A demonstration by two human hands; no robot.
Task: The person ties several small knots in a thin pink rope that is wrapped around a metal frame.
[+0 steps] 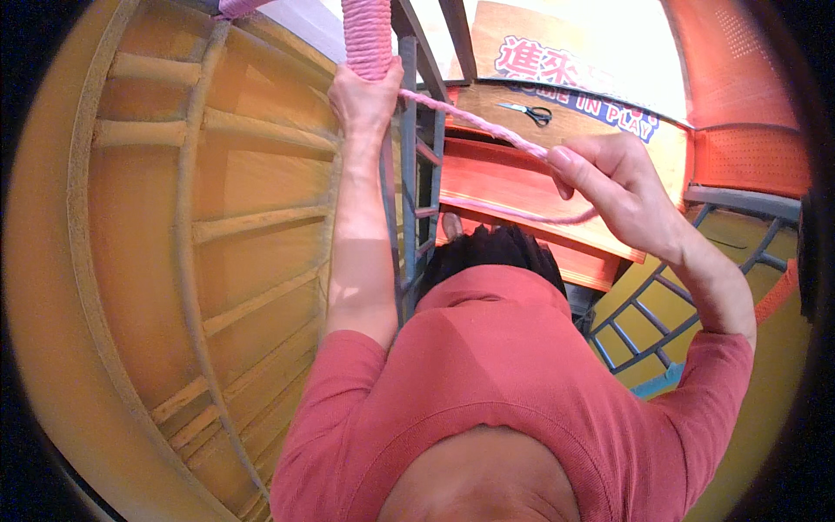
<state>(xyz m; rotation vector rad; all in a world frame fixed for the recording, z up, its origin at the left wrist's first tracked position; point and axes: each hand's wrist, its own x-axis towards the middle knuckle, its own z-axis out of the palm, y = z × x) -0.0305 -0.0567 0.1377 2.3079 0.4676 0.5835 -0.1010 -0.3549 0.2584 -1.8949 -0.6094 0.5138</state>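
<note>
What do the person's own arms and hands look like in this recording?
The left hand and right hand are ungloved, with no watch or bracelet visible. Plain, roughly elbow-length coral-red sleeves leave the forearms bare.

Rope-wrapped post [368, 39] fills the space at my left hand [365, 97]. Ribbed ochre wall [261, 165] bounds that side; grey ladder [409, 148] stands close on the forearm's right. Pink rope [474, 122] stretches across to my right hand [622, 187], barring a straight pass. Opening beneath it, over the wooden steps [522, 174], crossed by a lower strand. Grey railing [651, 317] near my right elbow limits outward swing.
</note>
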